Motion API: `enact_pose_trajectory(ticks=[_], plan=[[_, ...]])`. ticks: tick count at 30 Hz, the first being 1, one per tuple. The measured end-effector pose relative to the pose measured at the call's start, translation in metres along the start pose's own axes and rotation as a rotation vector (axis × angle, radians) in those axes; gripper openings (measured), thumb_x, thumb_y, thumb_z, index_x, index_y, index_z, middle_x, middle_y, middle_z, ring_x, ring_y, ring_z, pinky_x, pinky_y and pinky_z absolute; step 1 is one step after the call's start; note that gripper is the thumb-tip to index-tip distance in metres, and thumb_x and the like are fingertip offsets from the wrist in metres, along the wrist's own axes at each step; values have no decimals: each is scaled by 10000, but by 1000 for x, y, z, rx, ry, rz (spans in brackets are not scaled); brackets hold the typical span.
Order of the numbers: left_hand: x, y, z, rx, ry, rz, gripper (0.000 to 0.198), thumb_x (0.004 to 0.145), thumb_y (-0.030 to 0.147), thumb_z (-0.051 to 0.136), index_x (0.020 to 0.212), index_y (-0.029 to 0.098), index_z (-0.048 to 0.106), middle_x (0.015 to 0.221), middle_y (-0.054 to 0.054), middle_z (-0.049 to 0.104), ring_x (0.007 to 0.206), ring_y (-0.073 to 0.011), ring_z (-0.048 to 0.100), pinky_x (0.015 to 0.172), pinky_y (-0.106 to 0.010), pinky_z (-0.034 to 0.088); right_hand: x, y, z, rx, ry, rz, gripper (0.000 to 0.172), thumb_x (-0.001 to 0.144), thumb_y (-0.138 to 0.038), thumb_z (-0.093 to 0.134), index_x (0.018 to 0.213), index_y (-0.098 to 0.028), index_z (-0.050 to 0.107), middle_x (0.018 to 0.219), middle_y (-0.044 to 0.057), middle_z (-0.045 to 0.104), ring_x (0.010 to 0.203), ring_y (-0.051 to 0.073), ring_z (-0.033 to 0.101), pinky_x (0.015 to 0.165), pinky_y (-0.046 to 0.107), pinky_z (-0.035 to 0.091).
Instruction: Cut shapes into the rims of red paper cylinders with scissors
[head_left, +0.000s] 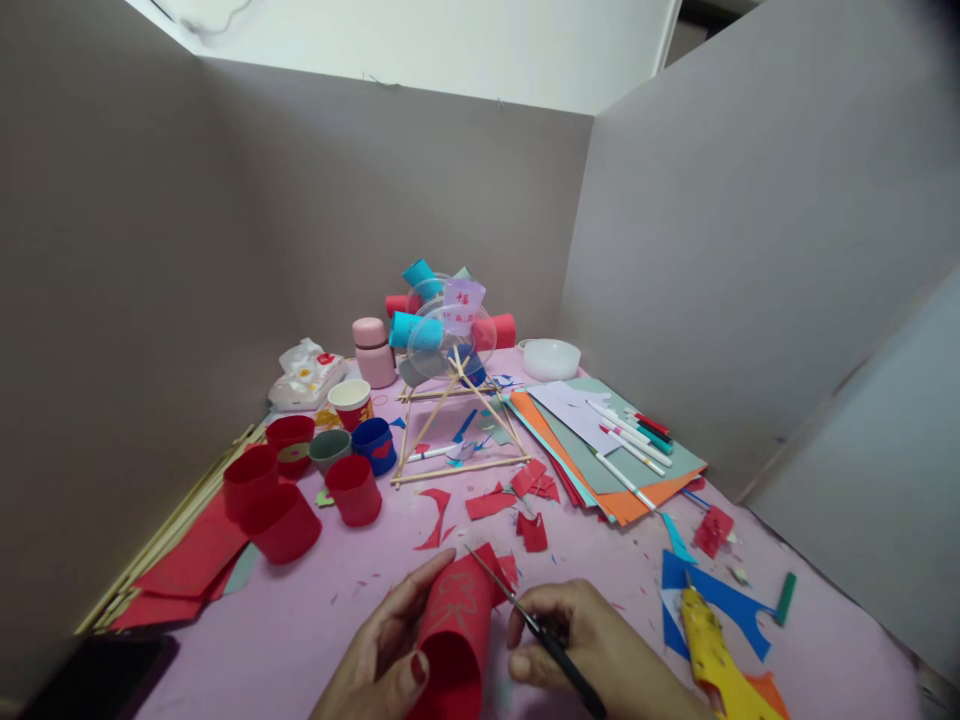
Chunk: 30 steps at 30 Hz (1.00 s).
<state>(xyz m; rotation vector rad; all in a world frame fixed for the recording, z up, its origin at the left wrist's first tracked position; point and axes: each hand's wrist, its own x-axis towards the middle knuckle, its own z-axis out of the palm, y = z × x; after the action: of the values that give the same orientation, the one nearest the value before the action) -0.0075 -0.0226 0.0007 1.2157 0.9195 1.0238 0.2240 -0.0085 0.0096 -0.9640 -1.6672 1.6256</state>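
Observation:
A red paper tube (465, 610) with a pencil-like outline drawn on its side lies toward me, its open end facing the near edge. My left hand (390, 640) is wrapped round its left side, thumb near the open rim. In my right hand (577, 640) are black-handled scissors (555, 650), seen nearly edge-on, so I cannot tell how far the blades are apart. Their thin metal tip reaches over the tube's far right edge. Red paper scraps (532, 532) lie just beyond the tube.
Red, grey and blue paper rings (352, 492) stand at left beside a paper cup (351, 400). A stick frame (461, 466) carries a wheel with coloured tubes. Coloured sheets (637, 505) with markers lie right, near a yellow glue gun (712, 640). A phone (112, 670) rests front left.

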Motion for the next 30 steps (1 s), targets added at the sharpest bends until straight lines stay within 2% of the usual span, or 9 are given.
enact_pose_trajectory(ticks=[4, 8, 11, 15, 20, 24, 26, 30], plan=[[-3, 2, 4, -3, 42, -41, 658, 608, 622, 697, 1192, 328, 621, 1288, -83, 643, 1202, -382, 529, 979, -515, 416, -1, 3, -2, -19, -47, 30, 235, 719, -353, 709, 796, -146, 630, 595, -60, 395, 553, 93, 302, 486, 214, 222], [-6, 9, 11, -85, 21, -96, 710, 593, 592, 733, 1225, 300, 592, 1292, -100, 635, 1185, -379, 544, 979, -512, 412, -2, 6, -3, -130, -27, 52, 176, 701, -297, 721, 728, -164, 607, 581, -70, 368, 550, 90, 292, 480, 218, 196], [-5, 11, 13, -94, 34, -106, 730, 579, 579, 751, 1232, 299, 585, 1290, -93, 638, 1196, -375, 537, 978, -494, 423, -1, 6, -3, -169, -15, 55, 168, 705, -293, 721, 709, -167, 610, 574, -71, 373, 547, 90, 303, 476, 213, 202], [-4, 10, 11, -74, 42, -101, 778, 557, 603, 750, 1248, 295, 571, 1325, -96, 611, 1212, -378, 523, 986, -498, 417, 0, 4, -2, -105, -24, 60, 188, 705, -311, 719, 741, -151, 627, 571, -67, 374, 545, 90, 309, 470, 204, 216], [-7, 16, 16, -64, 145, -104, 820, 534, 619, 755, 1245, 255, 569, 1353, -110, 586, 1240, -366, 501, 981, -465, 431, 0, 5, -1, -134, -18, 69, 237, 700, -354, 735, 707, -144, 624, 534, -72, 350, 523, 84, 291, 452, 198, 206], [-7, 16, 15, -47, 150, -76, 799, 558, 628, 734, 1249, 264, 565, 1370, -97, 572, 1264, -363, 474, 970, -438, 441, -2, 4, -4, -149, -20, 70, 274, 690, -375, 750, 658, -141, 613, 510, -77, 333, 509, 78, 278, 440, 199, 191], [-4, 12, 9, -51, 132, -70, 794, 576, 623, 726, 1266, 276, 545, 1347, -97, 591, 1236, -368, 499, 957, -447, 447, -2, 4, -6, -124, -15, 53, 262, 691, -370, 748, 685, -140, 623, 508, -81, 326, 505, 79, 267, 439, 202, 187], [-1, 5, 0, -11, 60, -65, 846, 600, 626, 705, 1333, 282, 463, 1337, -113, 581, 1202, -380, 516, 946, -470, 441, -3, 3, -7, -101, -20, 55, 240, 721, -304, 707, 898, -157, 640, 577, -76, 374, 539, 92, 298, 467, 200, 223]])
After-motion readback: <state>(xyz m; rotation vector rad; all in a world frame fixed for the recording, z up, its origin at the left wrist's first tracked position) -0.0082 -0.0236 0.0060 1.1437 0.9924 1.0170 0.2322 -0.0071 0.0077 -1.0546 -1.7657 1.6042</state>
